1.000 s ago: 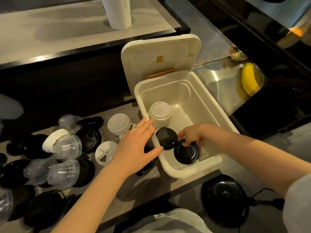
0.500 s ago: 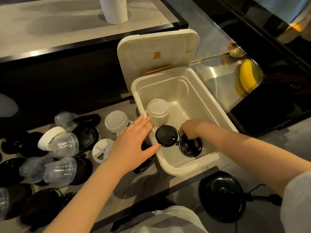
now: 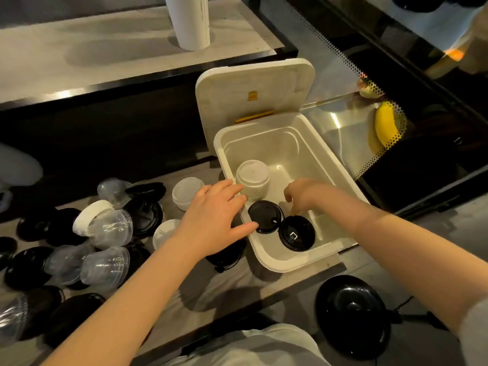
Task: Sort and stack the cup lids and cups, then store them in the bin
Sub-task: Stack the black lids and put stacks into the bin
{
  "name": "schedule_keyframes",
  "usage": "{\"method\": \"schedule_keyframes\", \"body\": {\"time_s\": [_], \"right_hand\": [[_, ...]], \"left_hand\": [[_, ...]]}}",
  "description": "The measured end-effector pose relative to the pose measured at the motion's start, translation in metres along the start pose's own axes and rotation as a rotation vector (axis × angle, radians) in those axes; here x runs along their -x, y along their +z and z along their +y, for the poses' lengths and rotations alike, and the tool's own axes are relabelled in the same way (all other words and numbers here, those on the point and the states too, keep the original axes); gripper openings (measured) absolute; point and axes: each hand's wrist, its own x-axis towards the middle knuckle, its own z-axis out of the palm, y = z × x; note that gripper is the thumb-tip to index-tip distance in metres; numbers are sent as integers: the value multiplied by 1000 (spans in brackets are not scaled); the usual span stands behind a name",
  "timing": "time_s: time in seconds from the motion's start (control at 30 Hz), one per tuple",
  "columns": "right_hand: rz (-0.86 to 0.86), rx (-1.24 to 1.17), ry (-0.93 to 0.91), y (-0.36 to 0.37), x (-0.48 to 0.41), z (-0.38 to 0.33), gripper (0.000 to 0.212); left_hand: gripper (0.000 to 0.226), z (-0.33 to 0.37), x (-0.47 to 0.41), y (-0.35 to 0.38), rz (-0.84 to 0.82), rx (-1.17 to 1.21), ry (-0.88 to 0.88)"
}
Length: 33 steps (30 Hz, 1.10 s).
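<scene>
The white bin (image 3: pixel 340 170) stands open on the low shelf, its lid (image 3: pixel 253 88) tipped back. Inside it are a stack of white lids (image 3: pixel 253 179) and two black lids: one (image 3: pixel 265 216) on the left and one (image 3: pixel 297 233) on the right, overlapping. My right hand (image 3: pixel 303 194) hangs inside the bin just above the black lids, fingers loosely curled and holding nothing. My left hand (image 3: pixel 214 220) is spread flat over the bin's left rim, fingers apart, with nothing in it.
Left of the bin lie clear plastic cups (image 3: pixel 108 228), several black lids (image 3: pixel 145 215) and white lids (image 3: pixel 186 192). A white cylinder (image 3: pixel 191 19) stands on the upper counter. A black round appliance (image 3: pixel 352 315) sits on the floor. A banana (image 3: pixel 384 124) lies behind glass.
My right hand has let go of the right black lid, which now lies in the bin, and has lifted a little. The left hand has stayed over the rim.
</scene>
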Motion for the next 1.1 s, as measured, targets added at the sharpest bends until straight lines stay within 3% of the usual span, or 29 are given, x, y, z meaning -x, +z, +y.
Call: {"method": "schedule_keyframes", "body": {"time_s": [0.13, 0.23, 0.37, 0.47, 0.57, 0.67, 0.8, 0.9, 1.0, 1.1], "right_hand": [[213, -177, -39, -22, 16, -13, 42], [423, -350, -101, -44, 34, -37, 37], [680, -335, -222, -66, 69, -86, 33], [752, -342, -342, -62, 86, -125, 32], [691, -352, -414, -43, 81, -159, 33], [522, -312, -385, -16, 63, -182, 35], [250, -250, -211, 21, 32, -190, 43], [60, -249, -44, 43, 13, -186, 69], [29, -274, 8, 58, 4, -182, 99], [112, -341, -26, 68, 3, -177, 100]], "left_hand": [[63, -11, -1, -8, 78, -1, -6], [60, -34, 5, -21, 78, -47, -92], [58, -69, 26, -36, 65, -56, -238], [54, -92, 51, -32, 51, 8, -321], [53, -108, 73, -13, 6, 86, -377], [51, -114, 90, 14, -64, 146, -406], [51, -118, 97, 46, -154, 204, -412], [58, -121, 89, 61, -241, 176, -417], [57, -120, 80, 68, -288, 135, -414], [54, -115, 76, 70, -254, 91, -387]]}}
